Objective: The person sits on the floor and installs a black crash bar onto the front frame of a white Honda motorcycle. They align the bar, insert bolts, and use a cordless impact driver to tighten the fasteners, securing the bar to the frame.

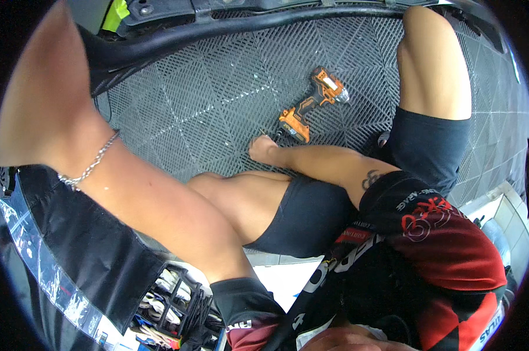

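Note:
My left hand (39,99) is raised close to the camera at the upper left, blurred, against the edge of a black curved body panel (176,32). A silver chain bracelet (92,164) hangs at its wrist, and its fingers are out of sight. My right hand (263,149) rests on the grey grid floor mat (217,99) with its fingers curled under, holding nothing. An orange and black cordless drill (311,102) lies on the mat just right of that hand, its battery end nearest the knuckles. I cannot tell whether hand and drill touch.
My bare knees (434,64) and black shorts (311,216) sit over the mat. A black cloth with a clear plastic strip (48,269) hangs at the lower left. A black rack holding gloves and small items (171,292) stands below. White tiles (498,205) border the mat on the right.

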The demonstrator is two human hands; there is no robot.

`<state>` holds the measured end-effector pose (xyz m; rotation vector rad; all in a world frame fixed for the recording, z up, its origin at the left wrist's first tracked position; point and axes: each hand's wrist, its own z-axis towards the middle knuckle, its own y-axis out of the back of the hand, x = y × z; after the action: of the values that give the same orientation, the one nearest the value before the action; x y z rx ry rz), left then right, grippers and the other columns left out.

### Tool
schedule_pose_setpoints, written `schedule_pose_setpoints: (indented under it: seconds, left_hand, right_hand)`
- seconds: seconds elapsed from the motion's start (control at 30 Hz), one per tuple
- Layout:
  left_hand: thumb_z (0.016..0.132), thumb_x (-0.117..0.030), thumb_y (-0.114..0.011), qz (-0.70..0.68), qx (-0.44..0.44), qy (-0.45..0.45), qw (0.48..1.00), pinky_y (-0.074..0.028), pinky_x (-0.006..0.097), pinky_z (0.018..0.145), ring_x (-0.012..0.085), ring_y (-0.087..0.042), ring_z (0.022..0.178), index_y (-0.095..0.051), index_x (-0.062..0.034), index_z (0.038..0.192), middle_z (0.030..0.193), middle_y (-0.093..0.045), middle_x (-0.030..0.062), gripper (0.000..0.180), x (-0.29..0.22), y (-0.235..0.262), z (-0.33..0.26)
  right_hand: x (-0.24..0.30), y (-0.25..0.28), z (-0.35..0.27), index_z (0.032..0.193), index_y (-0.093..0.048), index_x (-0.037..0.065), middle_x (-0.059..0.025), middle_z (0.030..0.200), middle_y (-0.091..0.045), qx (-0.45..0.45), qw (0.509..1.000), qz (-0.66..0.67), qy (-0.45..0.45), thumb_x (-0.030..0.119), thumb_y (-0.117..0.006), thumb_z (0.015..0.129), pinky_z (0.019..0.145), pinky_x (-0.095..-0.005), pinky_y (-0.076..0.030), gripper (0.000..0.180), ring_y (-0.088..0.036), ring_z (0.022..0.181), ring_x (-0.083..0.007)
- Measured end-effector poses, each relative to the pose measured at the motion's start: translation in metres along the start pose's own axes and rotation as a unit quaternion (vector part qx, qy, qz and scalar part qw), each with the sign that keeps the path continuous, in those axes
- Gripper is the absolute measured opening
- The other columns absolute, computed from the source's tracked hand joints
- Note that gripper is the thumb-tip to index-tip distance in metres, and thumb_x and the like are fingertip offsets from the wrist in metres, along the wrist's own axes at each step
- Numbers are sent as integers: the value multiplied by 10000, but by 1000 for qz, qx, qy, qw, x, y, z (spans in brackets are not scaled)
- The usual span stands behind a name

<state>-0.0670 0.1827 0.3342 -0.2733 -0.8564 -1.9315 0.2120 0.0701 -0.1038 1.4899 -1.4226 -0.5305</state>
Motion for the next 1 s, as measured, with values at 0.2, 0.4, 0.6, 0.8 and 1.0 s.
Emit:
schedule_pose_setpoints:
  seconds: [0.2,0.4,0.6,0.8,1.0]
  left_hand:
    - [845,-215,-763,-387,-117,59,913,-506,259,541,133,-670,594,-768,-63,732,659,-715,47,190,-34,43,19]
    - [830,-205,-800,-471,-98,118,869,-309,151,496,2,-450,498,-718,22,657,504,-545,-58,297,-77,81,31]
    - [820,-240,-813,-436,-101,122,886,-330,161,482,0,-455,469,-712,-12,635,477,-541,-43,310,-76,82,16]
    - [799,-255,-821,-389,-121,72,911,-365,189,470,48,-502,446,-673,-49,592,474,-555,-11,327,-77,93,22]
    - [789,-162,-819,-402,-138,51,904,-362,213,464,84,-512,453,-618,-33,566,520,-566,27,327,-77,99,27]
  right_hand:
    - [8,27,-19,962,-774,74,-144,1002,-712,43,996,-51,57,179,-647,844,536,-469,-570,203,-705,887,-318]
    - [-21,32,-27,893,-773,77,-106,878,-747,-57,993,61,79,154,-635,824,662,-439,-600,173,-734,861,-292]
    - [-65,137,-138,883,-703,13,-231,867,-707,-110,940,308,-102,80,-609,794,787,-487,-563,146,-706,850,-396]
    - [-174,277,-305,1004,-637,1,-128,843,-706,-318,845,409,-131,44,-658,816,735,-362,-558,194,-702,824,-231]
    - [-302,301,-359,1025,-595,-14,-47,857,-673,-419,747,448,-256,41,-635,890,722,-271,-511,151,-646,810,-126]
